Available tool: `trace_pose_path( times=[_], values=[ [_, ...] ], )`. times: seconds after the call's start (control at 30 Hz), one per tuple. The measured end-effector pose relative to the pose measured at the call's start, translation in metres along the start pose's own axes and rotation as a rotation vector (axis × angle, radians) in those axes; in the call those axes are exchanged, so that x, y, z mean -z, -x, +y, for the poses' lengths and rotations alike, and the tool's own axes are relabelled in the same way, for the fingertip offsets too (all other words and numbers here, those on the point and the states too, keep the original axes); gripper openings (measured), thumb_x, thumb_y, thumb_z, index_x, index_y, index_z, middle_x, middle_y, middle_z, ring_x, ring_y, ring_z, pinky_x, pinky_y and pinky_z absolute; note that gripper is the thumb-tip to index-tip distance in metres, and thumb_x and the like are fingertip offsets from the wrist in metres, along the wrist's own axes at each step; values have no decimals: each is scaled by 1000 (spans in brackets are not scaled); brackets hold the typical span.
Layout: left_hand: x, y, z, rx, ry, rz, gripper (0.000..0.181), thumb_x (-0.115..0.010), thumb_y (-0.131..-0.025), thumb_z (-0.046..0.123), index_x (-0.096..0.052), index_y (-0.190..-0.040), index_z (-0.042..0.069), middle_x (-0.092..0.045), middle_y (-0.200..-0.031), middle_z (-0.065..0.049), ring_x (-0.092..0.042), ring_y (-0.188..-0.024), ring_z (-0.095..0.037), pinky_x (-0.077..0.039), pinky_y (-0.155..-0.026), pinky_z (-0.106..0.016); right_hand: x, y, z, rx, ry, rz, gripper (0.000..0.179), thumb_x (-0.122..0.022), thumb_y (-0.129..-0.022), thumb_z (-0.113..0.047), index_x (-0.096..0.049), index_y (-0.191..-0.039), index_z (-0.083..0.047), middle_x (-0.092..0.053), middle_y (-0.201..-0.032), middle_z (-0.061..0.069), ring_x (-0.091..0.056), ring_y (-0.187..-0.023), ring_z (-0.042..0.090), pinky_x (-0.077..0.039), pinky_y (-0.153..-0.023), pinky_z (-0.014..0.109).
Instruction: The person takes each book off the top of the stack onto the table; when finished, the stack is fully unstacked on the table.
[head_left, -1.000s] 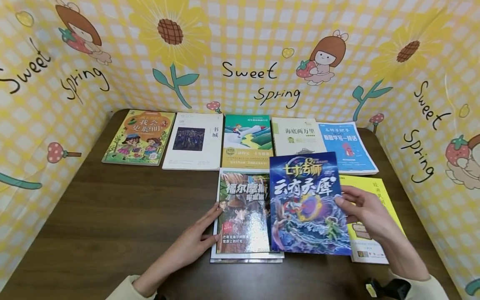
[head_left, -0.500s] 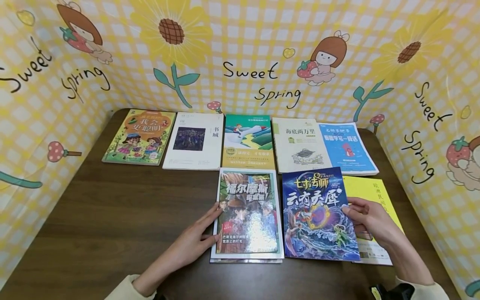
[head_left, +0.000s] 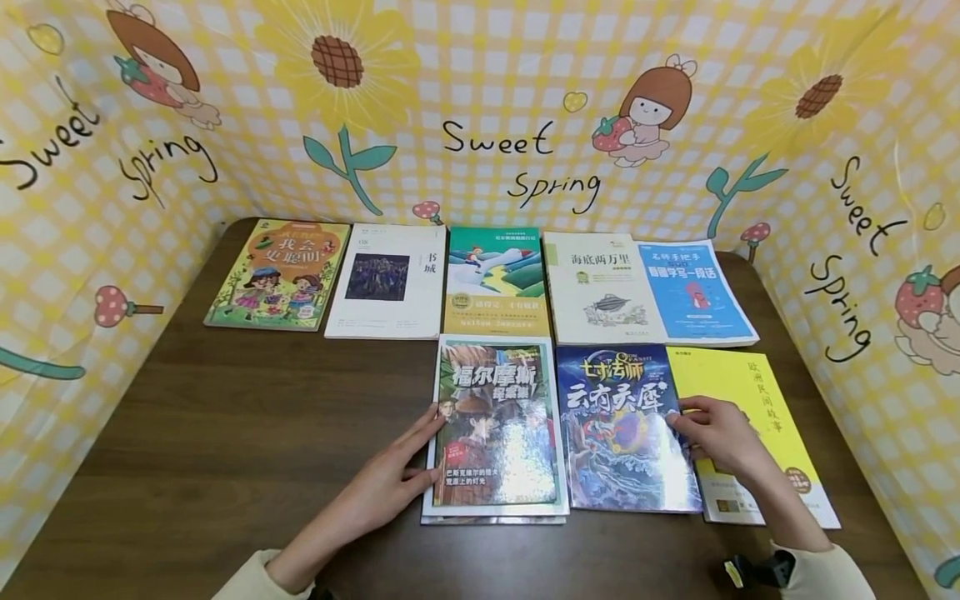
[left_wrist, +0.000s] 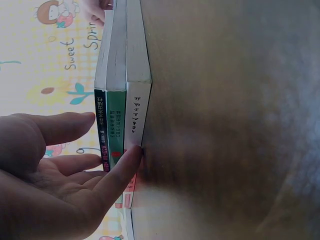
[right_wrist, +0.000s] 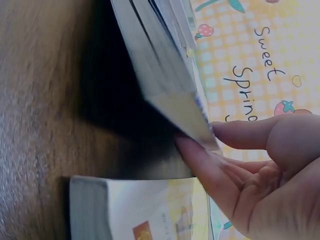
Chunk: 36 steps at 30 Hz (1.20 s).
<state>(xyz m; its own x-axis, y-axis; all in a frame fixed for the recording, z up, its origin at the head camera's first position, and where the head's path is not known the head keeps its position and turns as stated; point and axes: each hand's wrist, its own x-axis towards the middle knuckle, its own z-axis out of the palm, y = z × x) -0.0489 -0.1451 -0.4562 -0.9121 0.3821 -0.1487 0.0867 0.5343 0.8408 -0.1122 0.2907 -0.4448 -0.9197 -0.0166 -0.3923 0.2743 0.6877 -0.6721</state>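
Observation:
My right hand (head_left: 723, 437) pinches the right edge of a blue-purple book (head_left: 622, 467), thumb on the cover and a finger underneath. In the right wrist view this book (right_wrist: 187, 117) tilts, its pinched edge raised off the table. It lies directly right of a stack topped by a glossy comic-style book (head_left: 498, 417). Against the stack's left side rest the fingers of my left hand (head_left: 390, 479). Three spines show in the left wrist view: a dark one (left_wrist: 101, 127), a green one (left_wrist: 116, 130) and a white one (left_wrist: 136, 120) at the bottom.
A yellow book (head_left: 780, 442) lies under and beyond my right hand. Along the back runs a row of several books, among them an orange-green one (head_left: 277, 275), a white one (head_left: 386, 317) and a blue one (head_left: 697, 292). A patterned cloth (head_left: 480, 83) walls the table (head_left: 262, 425).
My right hand has moved the blue-purple book first right and toward me, then slightly left to beside the stack. The cream back-row book and more of the yellow book are uncovered. The left hand stays.

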Motion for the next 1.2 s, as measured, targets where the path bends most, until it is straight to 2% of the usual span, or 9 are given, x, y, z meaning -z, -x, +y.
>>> trace_pose_path(
  times=[0.23, 0.37, 0.6, 0.7, 0.77, 0.87, 1.07, 1.1, 1.2],
  values=[
    [1, 0, 2, -6, 1, 6, 64, -62, -94, 7, -33, -150, 7, -17, -159, -12, -42, -131, -36, -53, -84, -28, -2, -1, -2, 42, 74, 81, 41, -59, -95, -14, -52, -126, 12, -65, -101, 29, -63, -67, 20, -56, -57, 32],
    [2, -1, 3, 11, -1, 4, 64, -63, -94, 8, -33, -150, 7, -17, -159, -11, -43, -130, -36, -53, -84, -28, -1, 1, -6, 80, 125, 145, 32, -58, -94, -7, -56, -120, 11, -66, -93, 26, -64, -62, 19, -56, -54, 31],
    [2, -1, 4, 16, -2, 13, 64, -63, -93, 8, -34, -150, 7, -17, -159, -12, -47, -127, -36, -54, -83, -29, 2, 7, -19, 139, 196, 262, 33, -57, -95, -14, -57, -120, 7, -64, -96, 26, -64, -61, 22, -45, -40, 32],
    [2, -1, 4, 15, -1, 16, 64, -63, -93, 7, -34, -150, 6, -17, -159, -12, -48, -126, -35, -54, -83, -28, -2, 7, -22, 190, 230, 294, 29, -59, -95, -15, -60, -117, 4, -66, -95, 23, -65, -66, 23, -50, -45, 36],
    [1, 0, 5, 19, -3, 16, 64, -63, -93, 7, -34, -150, 6, -18, -159, -12, -48, -126, -35, -54, -83, -29, -7, 8, -26, 240, 246, 298, 29, -60, -94, -15, -62, -116, 3, -67, -96, 22, -67, -74, 28, -54, -55, 40],
    [1, 0, 5, 32, -4, 15, 65, -63, -93, 6, -33, -150, 7, -18, -159, -10, -47, -128, -34, -54, -84, -29, -16, 10, -35, 318, 247, 257, 29, -62, -94, -15, -63, -118, 2, -69, -99, 19, -68, -83, 31, -56, -66, 44],
    [0, 0, 4, 26, -7, 16, 65, -64, -93, 7, -32, -150, 6, -17, -159, -11, -45, -129, -36, -53, -84, -28, -45, 14, -58, 441, 199, 48, 36, -61, -96, -16, -58, -128, 1, -67, -111, 18, -69, -89, 29, -57, -73, 40],
    [0, 0, 4, 26, -6, 16, 66, -64, -93, 7, -32, -150, 6, -17, -159, -11, -45, -129, -36, -53, -84, -29, -51, 14, -61, 456, 201, 10, 40, -60, -96, -18, -56, -131, 0, -65, -116, 19, -68, -84, 26, -57, -72, 39],
    [-2, 0, 4, 33, -5, 15, 66, -64, -92, 6, -33, -150, 6, -17, -159, -11, -46, -128, -35, -53, -84, -29, -66, 15, -66, 504, 247, -59, 50, -60, -97, -24, -47, -141, -3, -57, -132, 19, -64, -104, 32, -52, -87, 46]
  ],
)
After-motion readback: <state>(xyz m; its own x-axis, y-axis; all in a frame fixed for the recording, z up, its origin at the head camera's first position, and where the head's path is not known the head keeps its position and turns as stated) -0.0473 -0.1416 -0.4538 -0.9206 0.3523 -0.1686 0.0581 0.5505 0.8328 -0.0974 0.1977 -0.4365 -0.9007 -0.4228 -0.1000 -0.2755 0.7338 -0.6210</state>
